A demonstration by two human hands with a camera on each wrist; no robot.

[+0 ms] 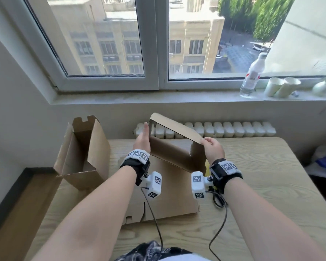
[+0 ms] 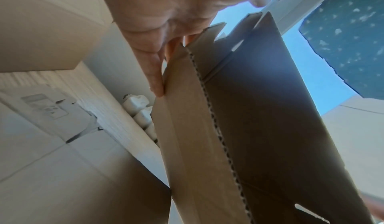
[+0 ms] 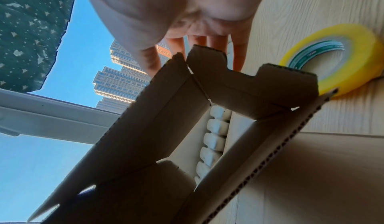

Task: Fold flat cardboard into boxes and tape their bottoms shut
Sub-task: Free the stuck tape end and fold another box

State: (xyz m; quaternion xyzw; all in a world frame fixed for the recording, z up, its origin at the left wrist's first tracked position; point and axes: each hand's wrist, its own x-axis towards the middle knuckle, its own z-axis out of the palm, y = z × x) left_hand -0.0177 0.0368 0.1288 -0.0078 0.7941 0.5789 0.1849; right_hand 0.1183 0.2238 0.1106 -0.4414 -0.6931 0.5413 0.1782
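Observation:
A brown cardboard box (image 1: 175,127) is lifted above the table and half opened into a slanted tube, open toward me. My left hand (image 1: 142,138) lies flat along its left wall with straight fingers (image 2: 154,74) pressed on the cardboard (image 2: 249,129). My right hand (image 1: 213,147) pinches the box's upper right corner, thumb on top and fingers (image 3: 216,42) behind the notched flap (image 3: 239,83). A flat cardboard sheet (image 1: 169,194) lies on the table beneath. The yellow tape roll (image 3: 332,60) lies on the table just right of the box, mostly hidden in the head view.
Another opened box (image 1: 83,153) stands at the wooden table's (image 1: 262,176) left edge. Behind the table is a white radiator (image 1: 233,129). On the window sill stand a bottle (image 1: 252,78) and paper cups (image 1: 280,86). Wrist camera cables hang near my body.

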